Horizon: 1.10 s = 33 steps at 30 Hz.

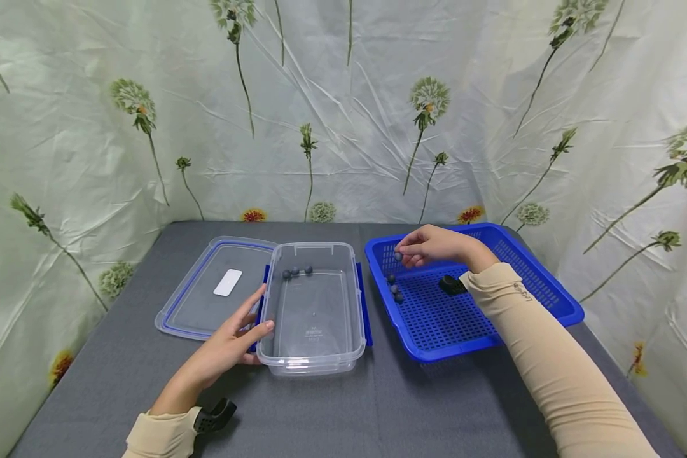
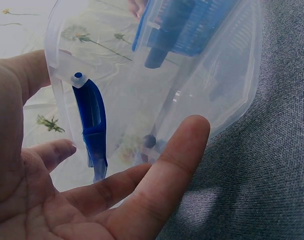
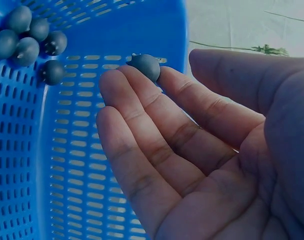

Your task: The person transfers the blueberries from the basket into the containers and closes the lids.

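Observation:
A clear plastic box [image 1: 315,324] has blue side latches and three blueberries [image 1: 295,271] near its far end. My left hand [image 1: 229,343] holds the box's left side, its thumb over the rim and its other fingers along the outside. Close by those fingers hangs a blue latch [image 2: 91,120] in the left wrist view. Over the left part of a blue basket [image 1: 435,353], my right hand [image 1: 435,245] holds a single blueberry [image 3: 145,66] at its fingertips. Several more blueberries [image 3: 26,50] lie together inside the basket along its left wall.
Left of the box, the clear lid [image 1: 200,286] lies flat, with a blue seal and a white label [image 1: 228,282]. A grey cloth [image 1: 372,407] covers the table. Behind it hangs a flower-printed curtain [image 1: 349,159].

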{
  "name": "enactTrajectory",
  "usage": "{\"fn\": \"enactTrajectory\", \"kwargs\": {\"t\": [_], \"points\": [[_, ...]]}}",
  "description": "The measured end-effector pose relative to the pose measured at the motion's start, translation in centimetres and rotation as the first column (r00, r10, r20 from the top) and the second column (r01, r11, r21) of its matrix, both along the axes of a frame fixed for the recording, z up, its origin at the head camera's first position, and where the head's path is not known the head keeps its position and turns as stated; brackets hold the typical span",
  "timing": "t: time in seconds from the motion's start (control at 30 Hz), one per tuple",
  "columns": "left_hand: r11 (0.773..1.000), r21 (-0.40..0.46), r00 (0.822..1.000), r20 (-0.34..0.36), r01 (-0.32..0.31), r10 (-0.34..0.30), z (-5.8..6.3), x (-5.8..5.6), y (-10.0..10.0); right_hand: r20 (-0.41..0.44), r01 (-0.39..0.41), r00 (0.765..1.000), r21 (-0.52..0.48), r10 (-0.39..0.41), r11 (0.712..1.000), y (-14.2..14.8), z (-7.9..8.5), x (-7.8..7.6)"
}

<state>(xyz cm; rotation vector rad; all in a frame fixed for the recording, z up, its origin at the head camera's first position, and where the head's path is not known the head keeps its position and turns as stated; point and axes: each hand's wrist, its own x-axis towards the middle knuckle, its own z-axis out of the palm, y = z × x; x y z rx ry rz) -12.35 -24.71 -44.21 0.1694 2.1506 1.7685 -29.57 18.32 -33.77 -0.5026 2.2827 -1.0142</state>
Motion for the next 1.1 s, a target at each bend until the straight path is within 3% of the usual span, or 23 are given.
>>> {"fn": "enactTrajectory", "kwargs": {"t": [0.43, 1.1], "points": [[1.000, 0.004, 1.000, 0.002, 0.002, -0.002, 0.1, 0.0, 0.0, -0.049, -0.030, 0.998, 0.014, 0.030, 0.999, -1.8, 1.2, -0.3], [1.000, -0.016, 1.000, 0.007, -0.009, 0.009, 0.1, 0.1, -0.1, -0.033, -0.079, 0.996, -0.012, 0.079, 0.997, -5.2, 2.5, -0.9]]}}
